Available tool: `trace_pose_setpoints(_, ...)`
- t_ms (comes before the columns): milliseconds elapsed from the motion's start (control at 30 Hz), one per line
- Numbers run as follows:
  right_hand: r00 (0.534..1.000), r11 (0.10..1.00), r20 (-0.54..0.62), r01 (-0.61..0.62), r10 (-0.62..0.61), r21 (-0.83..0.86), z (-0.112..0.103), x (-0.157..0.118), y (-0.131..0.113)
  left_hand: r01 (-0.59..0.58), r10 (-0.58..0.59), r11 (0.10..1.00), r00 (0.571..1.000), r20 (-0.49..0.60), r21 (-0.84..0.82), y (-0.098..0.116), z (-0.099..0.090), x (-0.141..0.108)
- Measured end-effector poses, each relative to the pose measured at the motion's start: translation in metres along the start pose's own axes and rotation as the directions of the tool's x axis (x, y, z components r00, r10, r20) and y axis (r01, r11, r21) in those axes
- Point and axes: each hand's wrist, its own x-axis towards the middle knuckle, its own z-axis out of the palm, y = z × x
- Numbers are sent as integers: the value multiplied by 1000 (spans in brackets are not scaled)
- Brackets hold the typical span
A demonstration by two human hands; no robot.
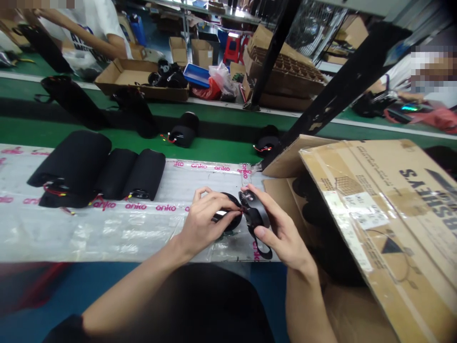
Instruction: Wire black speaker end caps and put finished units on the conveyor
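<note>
Head view: black round part (228, 228) in hand, above the printed plastic sheet (107, 233).
Your left hand (209, 224) grips the part from the left, fingers curled over it. Your right hand (282, 233) holds a flat black ring piece (256, 212) close against it, thumb on its face and fingers along its top edge, with a black strap (264, 248) hanging below. A thin red wire (242, 208) shows at the join, by your left fingertips. The pair sits between your hands, its long axis running left to right across the view, with your right hand nearer the cardboard box (378, 224). Black padded rolls (144, 174) lie further left on the sheet.
</note>
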Motion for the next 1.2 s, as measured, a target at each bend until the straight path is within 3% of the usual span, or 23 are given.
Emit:
trace_pose_setpoints(167,996,994,-5,-94,94,55,-3,8,-12,-39,43,998,996,77,-46,-2,-4,0)
trace_pose_setpoints(333,987,978,33,-159,156,131,2,9,-16,-27,29,996,999,22,-84,-4,0,-4)
trace_pose_setpoints(433,982,980,38,-188,186,67,6,6,-19,-55,54,994,998,-16,-97,-5,3,-8)
trace_pose_setpoints(533,986,984,40,-156,160,-91,12,8,-27,54,-62,975,998,-28,-216,-9,-1,-13)
trace_pose_setpoints(600,988,952,63,-116,139,-282,18,13,-33,200,-223,888,975,-8,-414,-13,-7,-16)
trace_pose_setpoints(667,990,887,90,-60,113,-458,22,19,-38,310,-358,711,932,54,-631,-19,-13,-18)
trace_pose_setpoints(733,991,842,99,-26,95,-539,25,25,-40,383,-407,584,901,150,-716,-24,-17,-19)
trace_pose_setpoints(767,991,840,96,-25,91,-542,25,26,-39,419,-405,580,893,199,-699,-26,-17,-19)
trace_pose_setpoints(867,994,907,51,-71,101,-415,25,19,-27,450,-378,678,891,251,-581,-29,-9,-22)
trace_pose_setpoints(933,993,974,-10,-120,121,-189,31,10,-12,425,-390,708,901,190,-564,-27,0,-25)
trace_pose_setpoints(1000,975,985,-151,-156,165,72,45,1,6,412,-422,706,898,125,-575,-25,8,-29)
trace_pose_setpoints(1100,885,934,-379,-144,269,328,75,-6,28,421,-465,697,881,81,-580,-20,14,-32)
trace_pose_setpoints(1200,820,889,-466,-108,333,444,96,-6,37,446,-510,687,858,55,-573,-16,13,-33)
